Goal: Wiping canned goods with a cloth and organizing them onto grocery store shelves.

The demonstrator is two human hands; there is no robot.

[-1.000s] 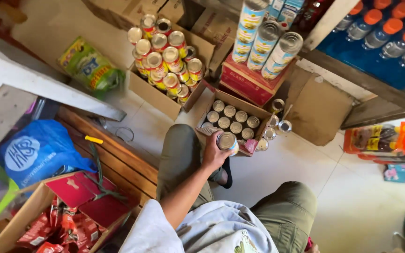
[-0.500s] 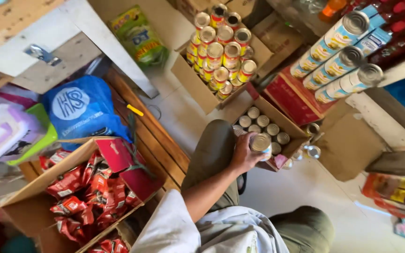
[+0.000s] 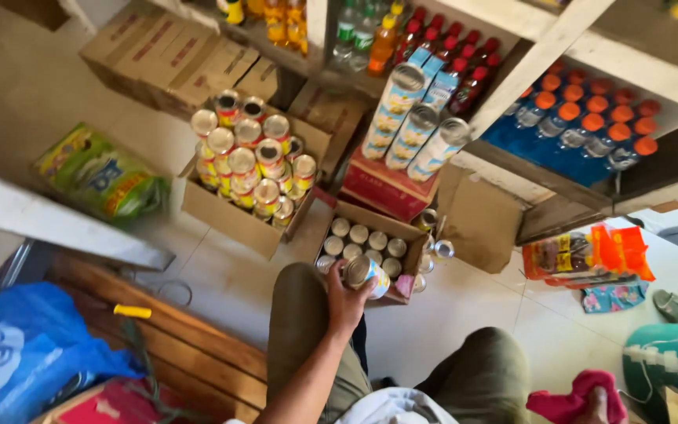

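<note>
One hand (image 3: 344, 297), left, fingers wrapped round a silver-topped can (image 3: 365, 274), held over near edge of open cardboard box (image 3: 370, 224) of cans, stacked-can carton (image 3: 229, 216) far left, right hand out of view

Noted before me: green packet (image 3: 100, 174) on floor (image 3: 33, 86), blue bag (image 3: 17, 353) beside wooden pallet (image 3: 190, 345), orange-capped bottles (image 3: 590, 126) on shelf (image 3: 559, 177).

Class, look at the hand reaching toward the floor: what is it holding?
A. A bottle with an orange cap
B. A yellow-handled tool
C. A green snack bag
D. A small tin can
D. The left hand has its grip around a small tin can just above the open cardboard box of cans on the floor.
</note>
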